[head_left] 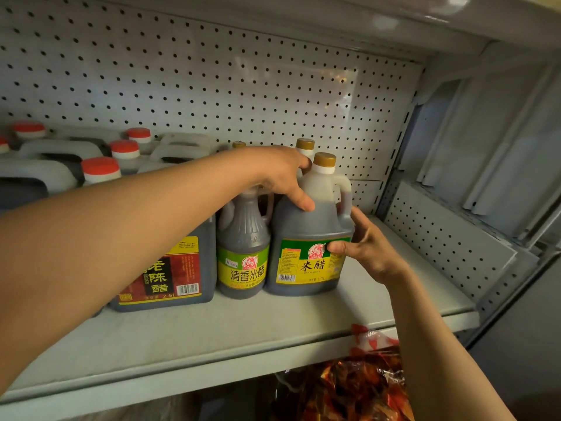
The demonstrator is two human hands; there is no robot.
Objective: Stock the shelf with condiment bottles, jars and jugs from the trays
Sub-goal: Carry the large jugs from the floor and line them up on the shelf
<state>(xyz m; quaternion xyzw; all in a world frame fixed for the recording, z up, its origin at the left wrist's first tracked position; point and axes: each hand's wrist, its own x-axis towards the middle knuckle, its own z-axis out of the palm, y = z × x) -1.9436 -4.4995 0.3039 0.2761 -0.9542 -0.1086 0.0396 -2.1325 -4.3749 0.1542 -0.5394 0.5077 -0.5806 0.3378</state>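
- Your left hand (280, 174) reaches across, fingers curled over the rice vinegar jug's (309, 238) shoulder.
- Your right hand (365, 249) pinches its label side, thumb in front.

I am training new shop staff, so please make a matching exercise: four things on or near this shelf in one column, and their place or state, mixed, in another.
Things:
1. rice vinegar jug
2. small bottle
3. 2.5L jug
4. red packets

Places or states:
A. below the shelf
B. partly hidden by the left forearm
C. held by the left hand and right hand
D. between two jugs

Pairs: 1-C, 2-D, 3-B, 4-A
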